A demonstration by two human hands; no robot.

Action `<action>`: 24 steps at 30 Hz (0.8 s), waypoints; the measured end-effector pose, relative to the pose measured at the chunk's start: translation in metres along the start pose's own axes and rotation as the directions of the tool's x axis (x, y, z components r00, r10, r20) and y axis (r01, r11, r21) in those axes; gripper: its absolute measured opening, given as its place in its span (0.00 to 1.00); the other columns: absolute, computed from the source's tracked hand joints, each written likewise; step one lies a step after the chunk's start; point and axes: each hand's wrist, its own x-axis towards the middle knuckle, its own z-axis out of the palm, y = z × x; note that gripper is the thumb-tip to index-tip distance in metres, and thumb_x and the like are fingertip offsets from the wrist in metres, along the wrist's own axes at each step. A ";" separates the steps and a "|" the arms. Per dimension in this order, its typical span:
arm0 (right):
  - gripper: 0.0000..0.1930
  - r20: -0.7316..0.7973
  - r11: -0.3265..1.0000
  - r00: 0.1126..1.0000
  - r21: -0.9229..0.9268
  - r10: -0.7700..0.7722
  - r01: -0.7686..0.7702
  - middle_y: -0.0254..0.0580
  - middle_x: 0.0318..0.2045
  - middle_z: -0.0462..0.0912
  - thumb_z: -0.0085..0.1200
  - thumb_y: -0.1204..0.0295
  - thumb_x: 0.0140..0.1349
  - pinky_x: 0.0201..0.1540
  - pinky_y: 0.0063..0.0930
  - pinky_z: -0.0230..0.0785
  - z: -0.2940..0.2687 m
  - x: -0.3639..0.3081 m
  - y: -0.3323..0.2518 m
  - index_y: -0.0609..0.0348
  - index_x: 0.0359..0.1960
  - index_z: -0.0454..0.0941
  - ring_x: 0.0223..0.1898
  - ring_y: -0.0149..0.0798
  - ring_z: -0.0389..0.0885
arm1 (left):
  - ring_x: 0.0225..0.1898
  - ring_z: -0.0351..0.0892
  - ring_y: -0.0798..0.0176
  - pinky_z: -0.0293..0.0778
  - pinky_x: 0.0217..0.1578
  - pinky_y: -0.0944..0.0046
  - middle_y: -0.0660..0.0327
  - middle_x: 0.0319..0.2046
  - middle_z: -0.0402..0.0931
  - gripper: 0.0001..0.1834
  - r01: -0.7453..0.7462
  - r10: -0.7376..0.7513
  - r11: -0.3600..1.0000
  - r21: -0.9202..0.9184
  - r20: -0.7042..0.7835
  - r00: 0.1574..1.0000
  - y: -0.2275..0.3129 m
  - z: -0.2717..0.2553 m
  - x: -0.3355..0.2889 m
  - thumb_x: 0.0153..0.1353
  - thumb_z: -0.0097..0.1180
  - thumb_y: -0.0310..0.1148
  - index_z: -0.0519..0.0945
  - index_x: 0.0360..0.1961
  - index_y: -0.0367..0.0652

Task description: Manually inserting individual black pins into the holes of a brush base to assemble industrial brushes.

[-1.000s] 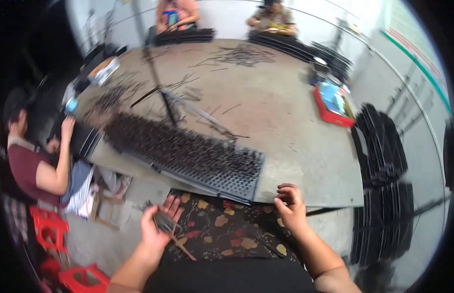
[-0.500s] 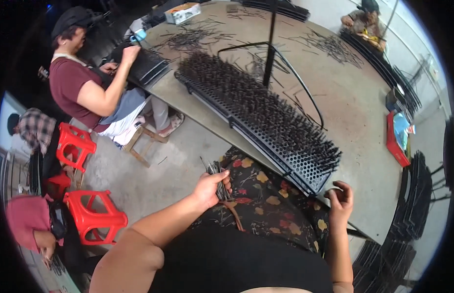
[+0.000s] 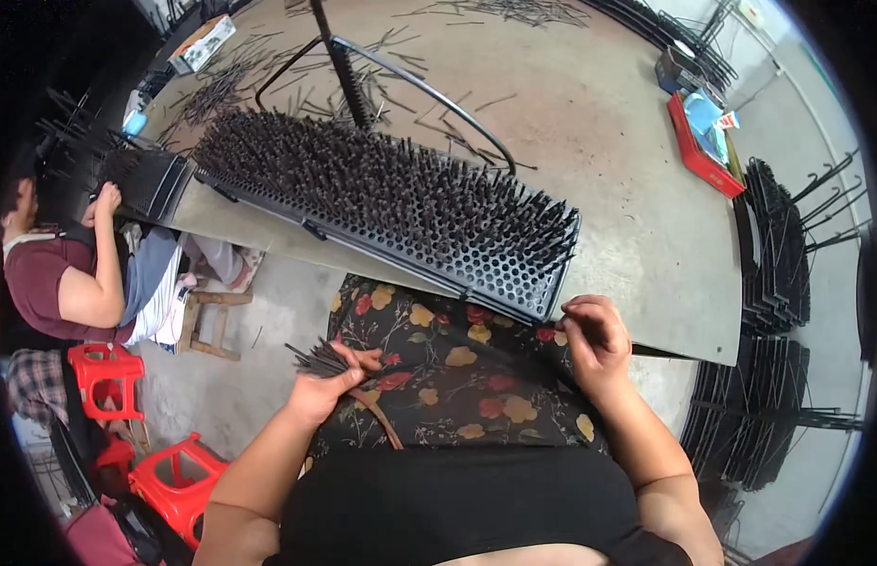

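My left hand [image 3: 327, 385] is closed around a bundle of thin dark sticks [image 3: 316, 357] above my lap, their ends fanning out to the left. My right hand [image 3: 601, 341] is beside the right end of a perforated black rack [image 3: 523, 281], its fingers curled and the thumb close to the index fingertip. Whatever may be between those fingertips is too small to make out. Dark short rods [image 3: 363, 184] stand densely in the rack's holes, while holes at its right end show bare. A brown strap [image 3: 380, 420] hangs below my left hand.
The rack lies along the edge of a grey table [image 3: 637, 255]. Loose dark sticks [image 3: 222, 90] and a bent metal frame [image 3: 429, 87] are behind it. A red tray [image 3: 703, 156] and stacked black racks [image 3: 773, 245] stand at right. A co-worker [image 3: 61, 283] sits left, near red stools [image 3: 179, 481].
My view has swung toward the right, so the rack and co-worker appear farther left. A person at the far right has left the picture. My left hand still grips the sticks; my right fingers curl closer together.
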 end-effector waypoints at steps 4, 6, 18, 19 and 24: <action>0.24 -0.203 0.986 0.975 0.160 0.085 -0.053 0.51 0.51 0.67 0.51 0.91 0.52 0.33 0.22 0.75 0.000 0.009 -0.003 0.64 0.52 0.66 0.32 0.32 0.79 | 0.21 0.70 0.65 0.72 0.24 0.62 0.63 0.20 0.68 0.05 0.031 -0.111 0.975 -0.218 -0.367 0.923 0.016 0.000 0.026 0.62 0.53 0.28 0.71 0.36 0.39; 0.28 -0.245 0.984 0.969 0.169 -0.010 0.053 0.53 0.53 0.62 0.50 0.92 0.51 0.37 0.22 0.75 0.003 0.014 -0.010 0.63 0.56 0.61 0.34 0.31 0.78 | 0.21 0.68 0.66 0.68 0.22 0.62 0.61 0.23 0.69 0.07 -0.032 -0.054 0.966 -0.256 -0.322 0.945 0.042 0.023 0.026 0.63 0.53 0.30 0.71 0.38 0.40; 0.13 0.369 0.700 0.831 0.453 0.417 -0.552 0.36 0.35 0.82 0.60 0.78 0.59 0.41 0.24 0.76 0.047 0.041 -0.074 0.63 0.45 0.74 0.37 0.28 0.80 | 0.22 0.75 0.67 0.72 0.20 0.69 0.58 0.25 0.77 0.05 0.244 -0.220 0.965 -0.097 0.209 0.953 0.054 0.128 0.026 0.61 0.58 0.25 0.77 0.37 0.36; 0.13 0.382 0.630 0.805 0.500 0.455 -0.594 0.35 0.36 0.82 0.60 0.78 0.59 0.39 0.24 0.76 0.047 0.042 -0.075 0.62 0.45 0.74 0.37 0.29 0.80 | 0.21 0.75 0.68 0.71 0.20 0.69 0.59 0.25 0.77 0.05 0.255 -0.237 0.965 -0.066 0.210 0.949 0.056 0.128 0.025 0.61 0.58 0.26 0.77 0.37 0.36; 0.15 0.276 0.547 0.803 0.613 0.529 -0.571 0.40 0.30 0.82 0.57 0.82 0.58 0.28 0.22 0.73 0.036 0.050 -0.073 0.60 0.46 0.69 0.26 0.31 0.80 | 0.22 0.73 0.66 0.71 0.24 0.65 0.57 0.25 0.76 0.09 0.259 -0.245 0.965 -0.050 0.194 0.950 0.061 0.130 0.027 0.62 0.58 0.30 0.74 0.39 0.36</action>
